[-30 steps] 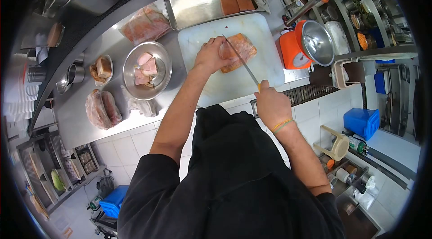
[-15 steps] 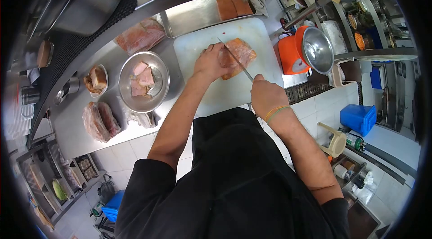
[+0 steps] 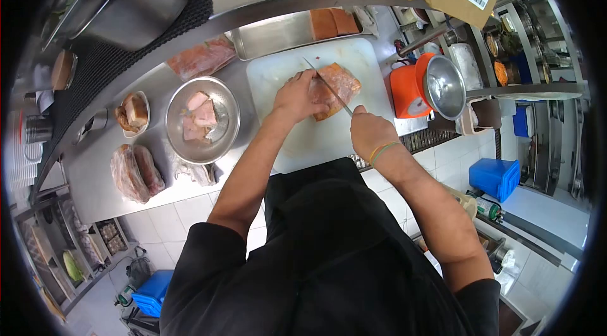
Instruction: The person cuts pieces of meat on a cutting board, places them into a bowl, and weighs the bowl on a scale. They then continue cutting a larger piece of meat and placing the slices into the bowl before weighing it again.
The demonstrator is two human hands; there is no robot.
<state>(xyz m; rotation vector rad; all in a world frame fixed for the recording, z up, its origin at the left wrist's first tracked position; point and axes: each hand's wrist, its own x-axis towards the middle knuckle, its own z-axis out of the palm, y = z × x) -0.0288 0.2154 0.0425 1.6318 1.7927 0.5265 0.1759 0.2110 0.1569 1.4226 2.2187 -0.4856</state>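
Note:
A pinkish-orange slab of meat [image 3: 345, 85] lies on the white cutting board [image 3: 303, 146]. My left hand [image 3: 296, 98] grips its left side, fingers bent over the edge nearest the blade. In my right hand [image 3: 372, 133] is the handle of a long knife [image 3: 329, 88], fingers wrapped round it. The blade runs slantwise across the top of the meat, close beside my left fingertips, with its tip pointing past the far edge. How deep the blade sits in the meat is hidden. A small red scrap lies on the board beyond the tip.
Behind the board stands a metal tray [image 3: 272, 35] with browned meat blocks [image 3: 333, 23]. To the left are a steel bowl [image 3: 218, 146] of pink pieces, a small dish [image 3: 145, 122] and wrapped meat [image 3: 129, 174]. An orange scale [image 3: 404, 92] stands right; a metal shelf edge overhangs the back.
The view has tilted upward, showing more of the cardboard box at the top. Both hands keep nearly the same place on the meat and knife, with the knife shifted only slightly.

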